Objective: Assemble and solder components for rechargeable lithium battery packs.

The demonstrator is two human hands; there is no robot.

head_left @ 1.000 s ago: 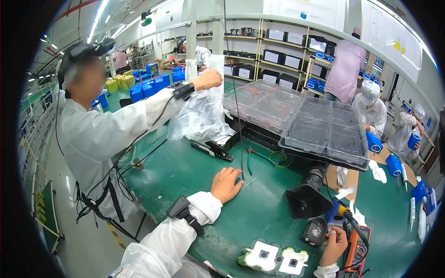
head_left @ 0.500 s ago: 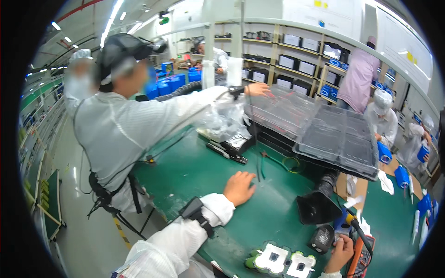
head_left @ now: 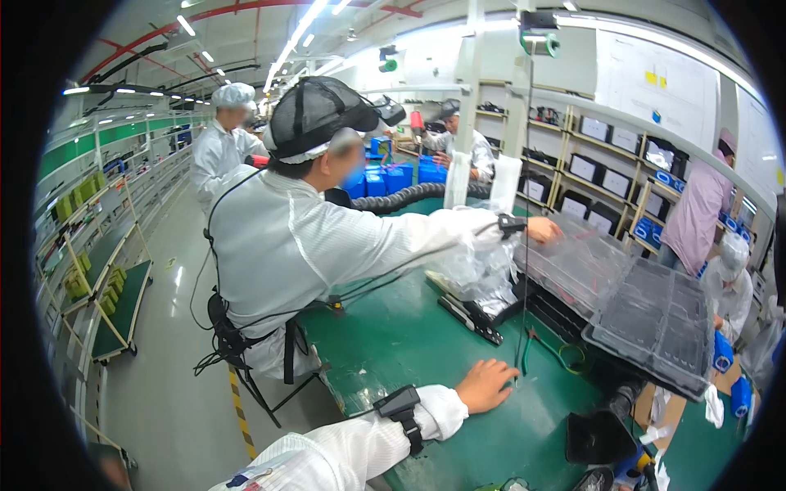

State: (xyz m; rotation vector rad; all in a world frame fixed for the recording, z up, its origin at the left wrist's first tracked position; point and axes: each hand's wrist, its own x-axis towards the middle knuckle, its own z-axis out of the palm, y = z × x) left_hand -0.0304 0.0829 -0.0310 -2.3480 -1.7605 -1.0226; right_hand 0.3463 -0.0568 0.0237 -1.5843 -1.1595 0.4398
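Observation:
My left hand (head_left: pixel 487 385) lies palm down on the green tabletop (head_left: pixel 409 327), its fingers loosely stretched and nothing in them. Just beyond the fingertips lie green-handled pliers (head_left: pixel 528 350) and a black hand tool (head_left: pixel 471 319). A thin dark cord hangs down close to the fingers. My right hand is out of the picture. At the lower right stands a black fume-extraction nozzle (head_left: pixel 600 438) on a flexible hose. Along the bottom edge, a dark round container (head_left: pixel 595 479) shows only in part.
A co-worker in a white coat (head_left: pixel 286 229) reaches over the far side of the table toward a clear plastic tray (head_left: pixel 573 262). A second clear tray (head_left: pixel 651 323) lies beside it. Crumpled plastic bags (head_left: pixel 475 266) sit behind the tools. Blue packs (head_left: pixel 741 397) stand at the right.
My view has swung left and up, so the scene sits further right and lower. My right hand and the orange meter have left the picture. My left hand still rests on the table.

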